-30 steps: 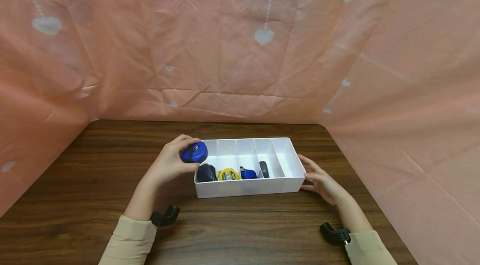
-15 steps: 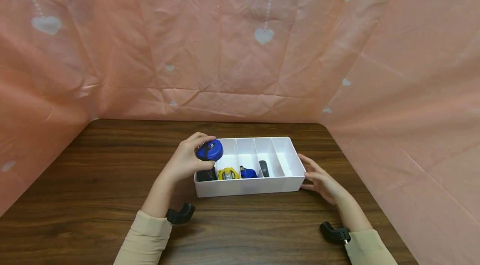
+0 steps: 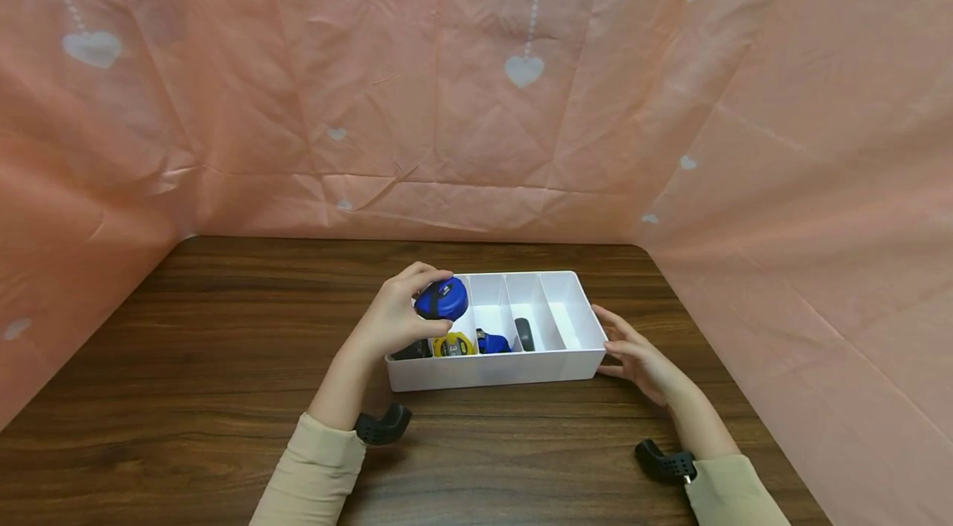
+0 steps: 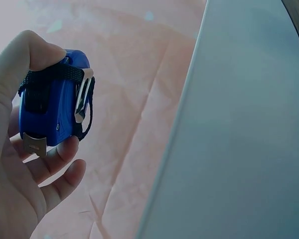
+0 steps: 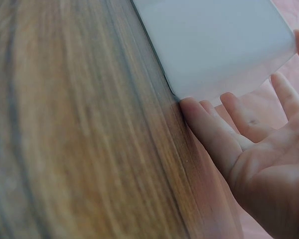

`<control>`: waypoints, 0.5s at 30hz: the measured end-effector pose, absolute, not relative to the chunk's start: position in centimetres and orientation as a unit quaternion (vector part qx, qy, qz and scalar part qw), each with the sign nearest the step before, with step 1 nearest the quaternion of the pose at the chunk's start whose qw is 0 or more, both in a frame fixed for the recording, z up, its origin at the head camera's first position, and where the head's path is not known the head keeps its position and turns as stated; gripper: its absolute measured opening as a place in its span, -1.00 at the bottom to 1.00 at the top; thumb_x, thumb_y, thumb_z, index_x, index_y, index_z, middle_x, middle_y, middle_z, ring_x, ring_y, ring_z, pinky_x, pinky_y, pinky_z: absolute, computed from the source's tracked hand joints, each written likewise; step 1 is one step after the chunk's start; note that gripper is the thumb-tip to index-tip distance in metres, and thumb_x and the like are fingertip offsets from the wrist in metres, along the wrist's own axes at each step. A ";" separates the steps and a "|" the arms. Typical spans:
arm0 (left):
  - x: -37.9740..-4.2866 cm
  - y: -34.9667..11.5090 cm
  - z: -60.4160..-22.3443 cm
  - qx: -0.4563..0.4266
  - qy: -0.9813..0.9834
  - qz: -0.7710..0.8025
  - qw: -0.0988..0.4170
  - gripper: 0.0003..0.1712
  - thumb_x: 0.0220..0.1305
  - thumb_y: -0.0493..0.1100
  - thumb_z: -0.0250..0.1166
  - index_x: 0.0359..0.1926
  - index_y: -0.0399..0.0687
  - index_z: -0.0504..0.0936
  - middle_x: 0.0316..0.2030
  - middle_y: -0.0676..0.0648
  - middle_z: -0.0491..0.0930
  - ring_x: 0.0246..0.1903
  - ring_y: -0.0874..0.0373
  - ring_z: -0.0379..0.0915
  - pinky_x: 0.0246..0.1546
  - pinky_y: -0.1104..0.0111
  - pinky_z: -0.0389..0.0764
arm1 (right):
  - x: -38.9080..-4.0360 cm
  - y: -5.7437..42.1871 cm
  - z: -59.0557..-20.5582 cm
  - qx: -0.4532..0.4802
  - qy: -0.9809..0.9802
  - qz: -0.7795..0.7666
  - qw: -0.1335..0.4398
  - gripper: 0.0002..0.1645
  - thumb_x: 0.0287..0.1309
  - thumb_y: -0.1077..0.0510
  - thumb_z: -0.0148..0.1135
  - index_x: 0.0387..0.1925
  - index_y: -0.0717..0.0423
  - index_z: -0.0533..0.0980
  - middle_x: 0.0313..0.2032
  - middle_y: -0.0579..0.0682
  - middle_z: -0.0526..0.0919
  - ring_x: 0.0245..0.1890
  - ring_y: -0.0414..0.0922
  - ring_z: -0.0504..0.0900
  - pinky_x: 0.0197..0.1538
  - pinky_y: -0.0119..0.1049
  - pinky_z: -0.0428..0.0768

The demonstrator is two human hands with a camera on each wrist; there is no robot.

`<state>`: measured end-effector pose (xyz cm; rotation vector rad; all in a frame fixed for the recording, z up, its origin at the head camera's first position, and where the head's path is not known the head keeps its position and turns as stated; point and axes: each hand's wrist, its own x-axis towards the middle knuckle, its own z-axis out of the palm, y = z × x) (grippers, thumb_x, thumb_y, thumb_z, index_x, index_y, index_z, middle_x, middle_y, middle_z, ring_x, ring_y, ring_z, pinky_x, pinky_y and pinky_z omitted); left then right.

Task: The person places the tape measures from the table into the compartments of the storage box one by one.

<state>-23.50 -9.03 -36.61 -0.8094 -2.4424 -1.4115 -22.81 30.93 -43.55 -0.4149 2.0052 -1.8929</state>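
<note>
My left hand (image 3: 395, 316) pinches a blue tape measure (image 3: 447, 299) between thumb and fingers, over the left part of a white divided box (image 3: 484, 375). A black strap (image 4: 55, 74), a metal clip (image 4: 83, 97) and the tape's metal end hook (image 4: 36, 145) show in the left wrist view. Below it, a black tape measure (image 3: 414, 351) is partly hidden by my hand. Beside that lie a yellow tape measure (image 3: 454, 344), a smaller blue object (image 3: 493, 342) and a dark grey rounded object (image 3: 524, 334), in separate compartments. My right hand (image 3: 640, 361) rests its fingertips against the box's right end.
The box stands on a dark wood table (image 3: 186, 377). Pink fabric (image 3: 372, 96) with white hearts rises behind the table and along both sides. A black camera mount (image 3: 383, 425) sits on the left wrist, another black mount (image 3: 663, 462) on the right.
My left hand has carried the blue tape measure rightward, from the box's left end past the first compartment. The right hand and the box have stayed in place.
</note>
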 end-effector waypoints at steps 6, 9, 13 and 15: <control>-23.6 -8.1 -36.9 -0.283 -0.825 -0.481 0.091 -0.28 -0.18 -0.23 0.54 0.13 -0.15 0.56 -0.07 0.04 0.47 -0.05 0.02 0.47 -0.10 0.11 0.57 | -22.8 30.9 -43.6 -0.145 0.711 -0.665 0.175 -0.24 0.37 0.20 -0.12 0.50 0.04 -0.14 0.37 0.40 -0.09 0.24 0.08 0.24 0.16 0.24 0.28; -23.7 -7.7 -37.0 -0.282 -0.824 -0.483 0.089 -0.28 -0.18 -0.26 0.55 0.13 -0.16 0.56 -0.08 0.06 0.46 -0.05 0.03 0.47 -0.10 0.12 0.58 | -22.8 31.0 -43.6 -0.147 0.710 -0.666 0.175 -0.24 0.38 0.20 -0.13 0.50 0.03 -0.14 0.36 0.40 -0.09 0.23 0.04 0.27 0.16 0.24 0.28; -23.6 -7.2 -37.1 -0.279 -0.824 -0.485 0.089 -0.28 -0.20 -0.29 0.56 0.12 -0.15 0.57 -0.08 0.05 0.47 -0.05 0.02 0.48 -0.10 0.12 0.58 | -22.8 31.0 -43.6 -0.146 0.710 -0.666 0.175 -0.25 0.38 0.21 -0.13 0.50 0.03 -0.13 0.35 0.40 -0.07 0.19 -0.01 0.31 0.15 0.23 0.29; -23.5 -7.0 -37.1 -0.280 -0.822 -0.488 0.089 -0.28 -0.20 -0.29 0.56 0.11 -0.16 0.57 -0.07 0.03 0.47 -0.05 0.01 0.48 -0.10 0.11 0.57 | -22.7 31.0 -43.5 -0.147 0.710 -0.667 0.175 -0.25 0.38 0.20 -0.13 0.50 0.03 -0.13 0.35 0.40 -0.07 0.19 -0.01 0.30 0.16 0.23 0.29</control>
